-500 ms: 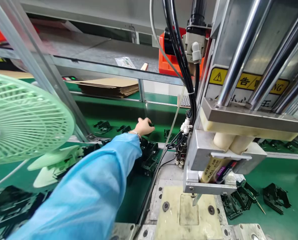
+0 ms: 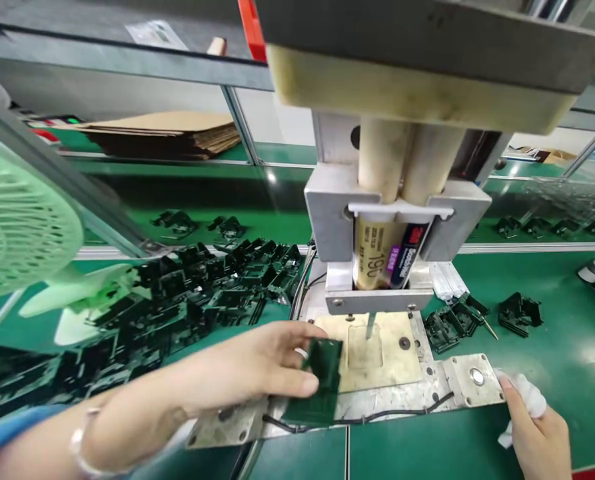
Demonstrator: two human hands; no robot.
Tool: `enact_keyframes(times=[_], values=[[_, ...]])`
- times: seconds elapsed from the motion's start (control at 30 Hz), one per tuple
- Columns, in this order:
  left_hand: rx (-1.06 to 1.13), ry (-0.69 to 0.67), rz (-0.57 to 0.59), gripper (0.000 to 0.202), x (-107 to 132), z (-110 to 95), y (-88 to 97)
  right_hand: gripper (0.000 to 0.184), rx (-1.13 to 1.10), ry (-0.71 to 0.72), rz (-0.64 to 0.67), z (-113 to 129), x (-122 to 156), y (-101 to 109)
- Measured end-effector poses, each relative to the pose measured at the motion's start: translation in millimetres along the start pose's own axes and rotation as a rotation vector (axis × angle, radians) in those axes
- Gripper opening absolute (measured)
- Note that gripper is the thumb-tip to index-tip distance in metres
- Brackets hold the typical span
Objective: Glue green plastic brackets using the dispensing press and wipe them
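My left hand is closed on a dark, flat, glossy rectangular panel, thumb in front and fingers behind. It holds the panel tilted just left of a cream-coloured fixture plate, overlapping the plate's left edge. A shallow rectangular recess shows in that plate. Above it a press carries a twin adhesive cartridge, whose nozzle points down at the recess. At the lower right, my right hand grips a crumpled white wipe, near the round metal button on the fixture's side block.
Many black plastic parts lie heaped on the left of the green bench, behind a green fan. More black parts sit right of the press. Cardboard sheets are stacked on the far side. A black cable crosses the fixture's front.
My left hand has come back from the far strip to the fixture, with the dark panel in it. My right hand with the wipe has come into view. The view has shifted right and down.
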State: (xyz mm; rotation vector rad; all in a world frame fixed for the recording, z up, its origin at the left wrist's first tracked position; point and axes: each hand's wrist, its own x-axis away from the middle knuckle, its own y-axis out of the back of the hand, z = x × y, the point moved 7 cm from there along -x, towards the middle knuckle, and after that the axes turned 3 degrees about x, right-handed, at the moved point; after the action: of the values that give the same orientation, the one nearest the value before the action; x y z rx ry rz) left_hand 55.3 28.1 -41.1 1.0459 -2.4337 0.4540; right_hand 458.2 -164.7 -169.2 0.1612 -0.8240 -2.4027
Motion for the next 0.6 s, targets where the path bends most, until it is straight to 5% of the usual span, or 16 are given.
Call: enact_keyframes(times=[0.13, 0.23, 0.37, 0.5, 0.6], values=[[0.078, 0.068, 0.033, 0.070, -25.6, 11.0, -43.2, 0.057, -0.067, -0.038, -0.018, 4.4, 2.4, -0.8], [0.047, -0.043, 0.031, 0.066, -50.0, 5.4, -45.0, 0.056, -0.089, -0.019, -0.016, 8.2, 1.6, -2.3], [-0.225, -0.261, -0.125, 0.073, -65.4, 3.3, -34.1, 0.056, -0.120, -0.003, -0.014, 10.9, 0.3, -3.1], [-0.595, -0.376, -0.180, 0.080, -46.8, -3.8, -34.4, 0.058, -0.129, -0.031, 0.013, 9.6, -0.4, -2.8], [-0.811, -0.399, -0.371, 0.091, -11.5, -14.5, -10.4, 0.060, -0.105, -0.051, 0.011, 15.8, -1.8, -0.4]])
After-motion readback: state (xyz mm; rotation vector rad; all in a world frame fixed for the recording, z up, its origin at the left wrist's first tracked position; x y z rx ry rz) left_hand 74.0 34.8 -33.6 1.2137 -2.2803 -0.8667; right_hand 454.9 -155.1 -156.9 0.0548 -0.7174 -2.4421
